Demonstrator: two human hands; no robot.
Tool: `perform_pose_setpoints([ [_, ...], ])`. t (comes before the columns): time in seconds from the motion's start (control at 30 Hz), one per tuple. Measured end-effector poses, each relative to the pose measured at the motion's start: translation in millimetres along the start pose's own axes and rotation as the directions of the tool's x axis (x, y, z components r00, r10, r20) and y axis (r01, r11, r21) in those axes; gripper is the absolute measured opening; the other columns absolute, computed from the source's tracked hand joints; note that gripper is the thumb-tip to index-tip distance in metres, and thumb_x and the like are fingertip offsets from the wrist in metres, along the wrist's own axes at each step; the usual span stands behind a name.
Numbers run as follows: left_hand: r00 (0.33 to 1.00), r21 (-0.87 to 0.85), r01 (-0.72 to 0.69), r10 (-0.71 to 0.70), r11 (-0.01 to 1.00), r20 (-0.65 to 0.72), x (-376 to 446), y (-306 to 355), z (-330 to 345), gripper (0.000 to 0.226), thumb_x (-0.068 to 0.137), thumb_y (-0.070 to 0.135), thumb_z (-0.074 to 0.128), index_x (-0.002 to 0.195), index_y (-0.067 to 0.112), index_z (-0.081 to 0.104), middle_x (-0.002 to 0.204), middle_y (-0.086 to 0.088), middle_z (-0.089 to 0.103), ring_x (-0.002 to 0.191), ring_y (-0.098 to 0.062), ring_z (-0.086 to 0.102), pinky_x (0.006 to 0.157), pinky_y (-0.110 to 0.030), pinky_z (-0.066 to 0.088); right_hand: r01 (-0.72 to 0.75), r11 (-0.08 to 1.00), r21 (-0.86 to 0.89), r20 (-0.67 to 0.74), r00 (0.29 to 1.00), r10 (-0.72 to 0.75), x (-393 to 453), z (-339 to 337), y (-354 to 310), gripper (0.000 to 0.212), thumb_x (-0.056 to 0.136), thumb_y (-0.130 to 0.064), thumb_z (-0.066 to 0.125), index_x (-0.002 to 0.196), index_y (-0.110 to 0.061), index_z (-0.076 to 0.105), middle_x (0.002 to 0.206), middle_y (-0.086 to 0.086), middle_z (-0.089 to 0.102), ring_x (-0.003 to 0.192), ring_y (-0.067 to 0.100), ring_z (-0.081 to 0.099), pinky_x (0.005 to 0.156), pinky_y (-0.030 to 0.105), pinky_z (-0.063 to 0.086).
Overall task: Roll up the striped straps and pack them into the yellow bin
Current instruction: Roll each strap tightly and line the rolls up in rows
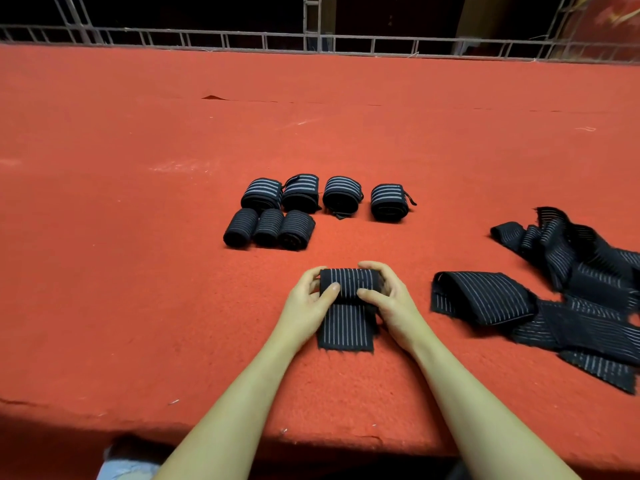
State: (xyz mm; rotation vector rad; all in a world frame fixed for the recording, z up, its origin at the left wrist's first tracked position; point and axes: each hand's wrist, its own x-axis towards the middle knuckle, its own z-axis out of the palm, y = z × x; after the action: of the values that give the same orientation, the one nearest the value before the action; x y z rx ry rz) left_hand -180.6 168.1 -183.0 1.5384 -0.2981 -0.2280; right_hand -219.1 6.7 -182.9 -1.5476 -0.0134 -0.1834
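Evidently both hands are mid-roll: the left hand (313, 294) and right hand (384, 292) clasp the ends of a half-rolled striped strap (348, 285) near the front of the red counter (138, 202), its flat tail (346, 329) trailing toward the person, probably to keep the coil tight. Seven finished rolls (301, 211) wait just beyond, loose straps (554, 292) heap at right, and no yellow bin is in view.

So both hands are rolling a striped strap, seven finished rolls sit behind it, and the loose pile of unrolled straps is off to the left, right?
Not quite: the head view shows the loose pile of unrolled straps on the right. The rest holds: left hand and right hand roll a striped strap, seven finished rolls behind.
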Motion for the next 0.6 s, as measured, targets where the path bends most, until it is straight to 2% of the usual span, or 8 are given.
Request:
perform_pose_setpoints([
  [0.07, 1.000, 0.018, -0.011, 0.011, 1.000, -0.026, -1, -1, -1, 0.029, 0.093, 0.012, 0.057, 0.121, 0.013, 0.052, 0.114, -0.008, 0.064, 0.090, 0.000, 0.064, 0.077, -0.015, 0.049, -0.023, 1.000, -0.009, 0.002, 1.000, 0.023, 1, 0, 2, 0.050, 0.073, -0.014, 0.064, 0.122, -0.008, 0.051, 0.100, 0.000, 0.062, 0.088, 0.002, 0.060, 0.077, 0.015, 0.047],
  [0.13, 0.997, -0.016, -0.048, 0.047, 0.999, -0.058, -2, 1, -3, 0.025, 0.092, 0.008, 0.057, 0.117, 0.012, 0.054, 0.109, -0.005, 0.064, 0.089, 0.003, 0.063, 0.075, -0.013, 0.048, -0.041, 0.996, -0.084, 0.044, 0.998, 0.045, 1, 3, 1, 0.041, 0.082, -0.013, 0.065, 0.120, -0.013, 0.050, 0.104, -0.003, 0.062, 0.090, -0.001, 0.060, 0.077, 0.014, 0.047],
  [0.23, 0.996, -0.113, -0.075, 0.070, 0.991, -0.049, -1, 3, -9, 0.031, 0.089, -0.006, 0.054, 0.114, 0.012, 0.056, 0.103, 0.001, 0.062, 0.088, 0.002, 0.061, 0.076, -0.014, 0.048, -0.072, 0.990, -0.121, 0.058, 0.995, 0.079, 2, 10, -1, 0.028, 0.096, -0.018, 0.054, 0.123, -0.016, 0.047, 0.101, -0.005, 0.059, 0.080, -0.004, 0.059, 0.066, 0.016, 0.048],
  [0.3, 0.997, -0.195, -0.071, 0.066, 0.978, -0.032, -1, 2, -10, 0.040, 0.083, -0.017, 0.049, 0.104, 0.014, 0.060, 0.103, 0.005, 0.064, 0.091, -0.002, 0.060, 0.081, -0.022, 0.049, -0.086, 0.991, -0.099, 0.032, 0.996, 0.089, 2, 13, -5, 0.024, 0.099, -0.027, 0.047, 0.121, -0.017, 0.050, 0.088, -0.001, 0.057, 0.062, 0.001, 0.055, 0.052, 0.018, 0.043],
  [0.4, 0.999, -0.274, -0.041, 0.030, 0.961, -0.043, 1, 3, -10, 0.039, 0.077, -0.020, 0.046, 0.092, 0.011, 0.063, 0.113, 0.000, 0.061, 0.097, -0.009, 0.060, 0.083, -0.029, 0.049, -0.076, 0.992, -0.103, 0.042, 0.996, 0.081, 2, 13, -5, 0.022, 0.096, -0.031, 0.053, 0.113, -0.018, 0.054, 0.073, -0.002, 0.052, 0.049, 0.006, 0.044, 0.045, 0.020, 0.036],
  [0.43, 0.999, -0.287, -0.026, 0.016, 0.958, -0.035, 1, 4, -10, 0.035, 0.075, -0.014, 0.048, 0.094, 0.011, 0.063, 0.111, -0.003, 0.061, 0.094, -0.011, 0.060, 0.080, -0.029, 0.050, -0.073, 0.991, -0.111, 0.047, 0.996, 0.078, 2, 12, -5, 0.024, 0.091, -0.032, 0.056, 0.112, -0.020, 0.055, 0.074, -0.004, 0.053, 0.051, 0.005, 0.044, 0.046, 0.020, 0.036],
  [0.5, 1.000, -0.309, 0.016, -0.021, 0.951, -0.014, 2, 4, -8, 0.040, 0.070, 0.000, 0.050, 0.107, 0.012, 0.059, 0.102, -0.004, 0.062, 0.088, -0.012, 0.059, 0.077, -0.027, 0.050, -0.058, 0.989, -0.133, 0.050, 0.997, 0.066, 1, 11, -5, 0.031, 0.081, -0.029, 0.058, 0.112, -0.026, 0.056, 0.079, -0.009, 0.055, 0.058, 0.003, 0.048, 0.048, 0.021, 0.040],
  [0.6, 0.997, -0.244, 0.049, -0.061, 0.969, -0.042, 5, -1, -4, 0.039, 0.086, 0.006, 0.060, 0.123, 0.015, 0.049, 0.110, -0.008, 0.061, 0.091, -0.011, 0.062, 0.077, -0.027, 0.051, -0.075, 0.991, -0.110, 0.047, 0.996, 0.080, -1, 9, -3, 0.041, 0.075, -0.022, 0.062, 0.114, -0.032, 0.055, 0.097, -0.004, 0.056, 0.076, 0.005, 0.056, 0.051, 0.027, 0.049],
])
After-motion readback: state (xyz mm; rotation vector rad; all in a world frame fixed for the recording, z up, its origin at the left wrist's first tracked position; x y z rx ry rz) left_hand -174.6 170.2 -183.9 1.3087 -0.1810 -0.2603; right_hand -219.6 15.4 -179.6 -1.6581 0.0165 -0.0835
